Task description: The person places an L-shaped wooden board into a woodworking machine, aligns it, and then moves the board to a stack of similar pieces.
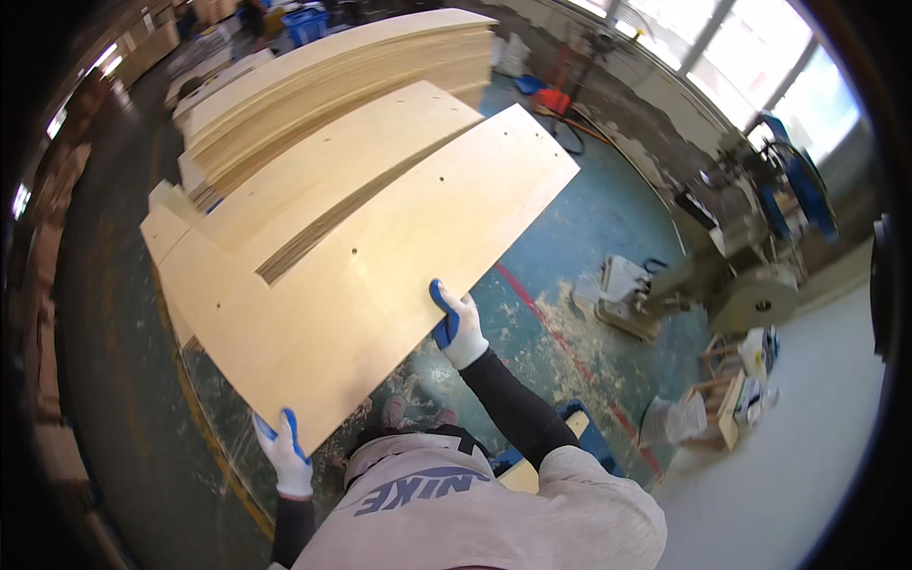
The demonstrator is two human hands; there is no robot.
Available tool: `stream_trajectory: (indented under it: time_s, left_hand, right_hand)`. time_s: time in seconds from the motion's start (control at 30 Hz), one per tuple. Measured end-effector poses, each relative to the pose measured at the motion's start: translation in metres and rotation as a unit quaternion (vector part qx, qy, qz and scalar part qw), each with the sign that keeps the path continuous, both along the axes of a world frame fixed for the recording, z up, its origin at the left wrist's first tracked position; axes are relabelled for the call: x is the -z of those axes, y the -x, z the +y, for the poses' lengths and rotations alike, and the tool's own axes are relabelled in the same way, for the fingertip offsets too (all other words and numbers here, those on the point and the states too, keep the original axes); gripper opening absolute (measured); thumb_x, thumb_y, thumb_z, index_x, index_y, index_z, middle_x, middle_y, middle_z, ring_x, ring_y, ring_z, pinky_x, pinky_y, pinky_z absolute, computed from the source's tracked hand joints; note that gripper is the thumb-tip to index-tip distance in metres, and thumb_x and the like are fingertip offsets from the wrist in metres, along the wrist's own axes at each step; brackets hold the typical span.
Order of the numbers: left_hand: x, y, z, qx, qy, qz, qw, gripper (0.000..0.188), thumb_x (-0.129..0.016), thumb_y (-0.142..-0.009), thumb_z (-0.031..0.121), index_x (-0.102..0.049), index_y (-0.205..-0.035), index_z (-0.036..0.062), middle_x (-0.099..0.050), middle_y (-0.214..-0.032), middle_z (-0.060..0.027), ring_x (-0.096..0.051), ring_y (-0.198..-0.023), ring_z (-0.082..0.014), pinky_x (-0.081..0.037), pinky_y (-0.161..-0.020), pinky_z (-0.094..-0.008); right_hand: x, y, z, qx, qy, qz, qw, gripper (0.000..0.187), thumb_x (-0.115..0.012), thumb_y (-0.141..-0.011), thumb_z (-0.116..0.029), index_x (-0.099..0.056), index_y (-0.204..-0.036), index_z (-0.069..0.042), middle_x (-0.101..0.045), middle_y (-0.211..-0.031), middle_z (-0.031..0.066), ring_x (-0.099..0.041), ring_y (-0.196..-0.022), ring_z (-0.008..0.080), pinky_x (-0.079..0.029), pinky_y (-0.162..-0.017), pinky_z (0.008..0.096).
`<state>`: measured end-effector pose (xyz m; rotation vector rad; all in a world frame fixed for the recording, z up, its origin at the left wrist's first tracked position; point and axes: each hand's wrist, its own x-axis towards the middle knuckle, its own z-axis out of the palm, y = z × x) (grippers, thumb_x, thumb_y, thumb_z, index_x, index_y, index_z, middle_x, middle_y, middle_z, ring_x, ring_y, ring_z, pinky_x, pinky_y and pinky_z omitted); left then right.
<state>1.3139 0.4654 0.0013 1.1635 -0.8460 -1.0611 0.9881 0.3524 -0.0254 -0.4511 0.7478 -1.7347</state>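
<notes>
Holding a wide, pale wooden board [361, 266] in front of me, I stand in a workshop on a blue-green floor [608, 209] dusted with sawdust. Windows [712, 47] let in bright light at the upper right, above a wall with patchy, worn paint.

My left hand [283, 454], in a white and blue glove, is clamped on the board's near left corner; my right hand [460, 328], gloved the same, is closed on the near long edge, farther along. Both thumbs lie on top, and the fingers underneath are hidden. The board slants from lower left to upper right, with a few small dark holes in its face. Its far right end reaches out over the floor, and a stretch of floor with a red line [541, 318] lies between it and the machine at the right. To my left, a yellow line [204, 423] borders a darker strip of floor.

Just beyond the board's far edge lies a second board [332, 166], and behind that a tall stack of boards [351, 85] blocks the way ahead. I cannot tell whether my board touches them. Farther off are a blue crate [305, 26] and a red dustpan [553, 99]. The grey-green machine [755, 299] stands by the wall, with a small wooden stand [730, 408] nearer me.
</notes>
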Motion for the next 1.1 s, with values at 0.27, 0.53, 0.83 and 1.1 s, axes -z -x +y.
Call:
stream_trajectory:
  time_s: [0.27, 0.53, 0.83, 1.1]
  left_hand:
    - [-0.022, 0.149, -0.028, 0.351, -0.018, -0.107, 0.930, 0.048, -0.066, -0.093, 0.006, -0.045, -0.135, -0.0022, -0.057, -0.126, -0.0104, -0.054, -0.114, -0.0176, -0.043, -0.099, -0.0322]
    - [-0.016, 0.319, -0.146, 0.591, -0.091, -0.072, 0.798, 0.038, -0.063, -0.096, 0.009, -0.055, -0.129, -0.0082, -0.066, -0.118, -0.0113, -0.063, -0.106, -0.0153, -0.050, -0.094, -0.0291]
    - [0.090, 0.529, -0.307, 0.734, -0.220, -0.082, 0.637, 0.032, -0.068, -0.095, 0.018, -0.064, -0.115, -0.0056, -0.067, -0.108, -0.0081, -0.065, -0.098, -0.0127, -0.051, -0.086, -0.0252]
    - [0.075, 0.696, -0.370, 0.764, -0.060, -0.371, 0.524, 0.044, -0.063, -0.097, 0.041, -0.061, -0.107, -0.0019, -0.053, -0.081, -0.0037, -0.049, -0.073, -0.0135, -0.041, -0.068, -0.0296]
  right_hand:
    - [0.083, 0.137, 0.217, 0.236, -0.022, -0.261, 0.936, 0.043, -0.057, -0.104, -0.026, -0.049, -0.141, -0.006, -0.058, -0.138, 0.0124, -0.056, -0.128, 0.0279, -0.044, -0.110, 0.0459]
    - [0.072, 0.162, 0.313, 0.439, 0.084, -0.226, 0.866, 0.058, -0.051, -0.103, -0.042, -0.043, -0.148, -0.007, -0.052, -0.146, 0.0156, -0.051, -0.134, 0.0348, -0.041, -0.111, 0.0528]
    - [0.048, 0.235, 0.229, 0.600, -0.116, -0.115, 0.783, 0.038, -0.059, -0.100, -0.022, -0.059, -0.127, 0.004, -0.064, -0.126, 0.0158, -0.061, -0.119, 0.0287, -0.048, -0.104, 0.0422]
    - [0.042, 0.306, 0.148, 0.635, -0.121, -0.159, 0.746, 0.037, -0.059, -0.100, -0.022, -0.058, -0.127, 0.002, -0.065, -0.123, 0.0140, -0.066, -0.111, 0.0268, -0.054, -0.093, 0.0389]
